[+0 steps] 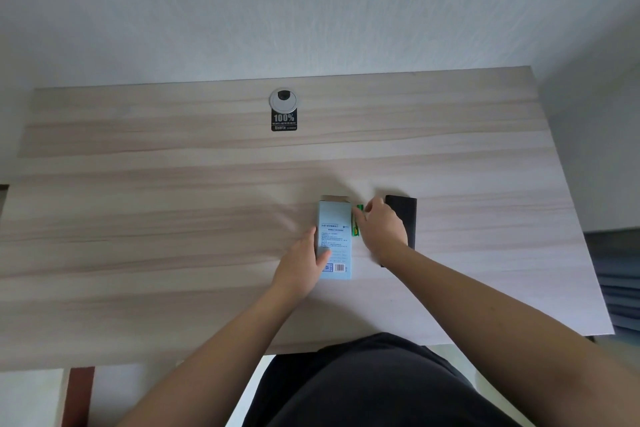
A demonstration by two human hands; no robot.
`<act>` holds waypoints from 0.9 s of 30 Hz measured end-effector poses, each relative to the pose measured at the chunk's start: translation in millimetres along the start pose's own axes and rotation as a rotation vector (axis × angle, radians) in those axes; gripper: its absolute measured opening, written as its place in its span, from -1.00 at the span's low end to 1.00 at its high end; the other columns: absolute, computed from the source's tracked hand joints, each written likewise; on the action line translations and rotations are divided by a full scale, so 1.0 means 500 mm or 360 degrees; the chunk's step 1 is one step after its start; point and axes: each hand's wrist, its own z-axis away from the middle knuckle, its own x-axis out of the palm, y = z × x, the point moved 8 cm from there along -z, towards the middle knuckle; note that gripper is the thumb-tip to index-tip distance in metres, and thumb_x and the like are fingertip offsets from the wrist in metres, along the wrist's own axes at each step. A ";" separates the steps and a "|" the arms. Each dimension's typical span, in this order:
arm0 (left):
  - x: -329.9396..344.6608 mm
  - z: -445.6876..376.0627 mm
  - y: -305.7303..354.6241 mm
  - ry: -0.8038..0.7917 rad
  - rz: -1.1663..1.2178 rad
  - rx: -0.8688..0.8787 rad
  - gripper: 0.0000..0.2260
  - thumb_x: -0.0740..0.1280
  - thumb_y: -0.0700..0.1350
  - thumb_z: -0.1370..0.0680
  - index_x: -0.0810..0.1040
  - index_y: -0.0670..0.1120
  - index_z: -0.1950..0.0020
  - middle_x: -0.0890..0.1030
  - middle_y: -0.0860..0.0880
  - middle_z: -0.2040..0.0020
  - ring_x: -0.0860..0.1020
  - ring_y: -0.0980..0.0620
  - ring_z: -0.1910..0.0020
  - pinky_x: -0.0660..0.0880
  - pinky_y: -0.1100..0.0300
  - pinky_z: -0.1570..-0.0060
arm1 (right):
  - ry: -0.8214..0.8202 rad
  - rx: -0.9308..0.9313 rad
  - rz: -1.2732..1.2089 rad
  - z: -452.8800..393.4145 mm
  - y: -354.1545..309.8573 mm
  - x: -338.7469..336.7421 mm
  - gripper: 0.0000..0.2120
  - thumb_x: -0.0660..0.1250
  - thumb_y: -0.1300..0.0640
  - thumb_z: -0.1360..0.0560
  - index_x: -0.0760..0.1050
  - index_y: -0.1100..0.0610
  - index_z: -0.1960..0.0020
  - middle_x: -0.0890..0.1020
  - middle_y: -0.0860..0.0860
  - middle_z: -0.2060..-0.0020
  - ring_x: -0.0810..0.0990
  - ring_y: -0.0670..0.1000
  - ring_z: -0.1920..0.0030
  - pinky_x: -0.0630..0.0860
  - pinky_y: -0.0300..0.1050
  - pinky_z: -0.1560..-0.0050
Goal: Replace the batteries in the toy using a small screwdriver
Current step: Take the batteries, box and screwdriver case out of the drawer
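Two hands are worked close together at mid-desk: the light-blue box, lying flat with its far flap open, is steadied by the left hand, fingers loosely laid over its near left edge with no clear grip, probably so it cannot slide. Green batteries, just beside the box's right edge, are pinched by the right hand, likely for pickup or set-down as spares. A black case, partly hidden under that hand, is kept within reach; no toy or screwdriver can be made out.
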 end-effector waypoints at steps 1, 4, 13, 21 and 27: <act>0.001 -0.001 0.002 0.0003 0.0007 0.0005 -0.50 0.25 0.03 -0.59 0.23 -0.06 -0.48 0.52 -0.02 -0.29 0.51 -0.04 -0.22 0.46 0.02 -0.17 | 0.0008 0.0009 0.0011 0.004 0.003 -0.001 -0.67 0.13 -0.16 -0.58 0.41 0.11 0.07 0.56 0.03 0.22 0.51 0.04 0.28 0.37 -0.13 0.38; 0.004 -0.002 0.001 0.0004 0.0039 -0.0004 -0.50 0.25 0.05 -0.58 0.23 -0.04 -0.48 0.53 0.00 -0.28 0.52 -0.02 -0.20 0.48 0.01 -0.15 | -0.0024 0.0085 -0.0182 0.016 0.016 0.003 -0.56 0.07 -0.17 -0.59 0.39 0.14 0.27 0.48 0.01 0.40 0.43 0.02 0.41 0.36 -0.16 0.41; 0.008 0.003 -0.002 0.0053 0.0132 -0.0001 -0.55 0.28 0.01 -0.57 0.29 -0.03 -0.43 0.58 0.02 -0.20 0.56 0.01 -0.12 0.53 0.02 -0.07 | -0.0275 0.0211 -0.0426 0.050 0.051 0.052 -0.72 0.20 0.23 -0.56 0.37 0.14 -0.27 0.47 0.07 -0.11 0.51 -0.01 0.20 0.40 -0.22 0.41; 0.007 0.006 0.000 0.0104 0.0137 0.0007 -0.62 0.29 -0.04 -0.58 0.35 -0.03 -0.37 0.60 0.03 -0.12 0.57 0.01 -0.05 0.49 0.12 0.01 | -0.0218 0.0142 -0.0099 0.053 0.042 0.066 -0.61 0.26 0.35 -0.52 0.31 0.17 -0.31 0.39 0.13 -0.17 0.52 0.08 0.06 0.58 -0.06 0.05; 0.013 0.009 0.003 0.0125 0.0141 0.0020 -0.63 0.28 -0.03 -0.58 0.35 -0.04 -0.38 0.57 0.00 -0.16 0.54 0.00 -0.10 0.46 0.11 -0.04 | -0.0153 0.0040 -0.0145 0.063 0.049 0.044 -0.60 0.20 0.32 -0.53 0.34 0.10 -0.34 0.41 0.10 -0.19 0.55 0.08 0.04 0.57 -0.04 0.11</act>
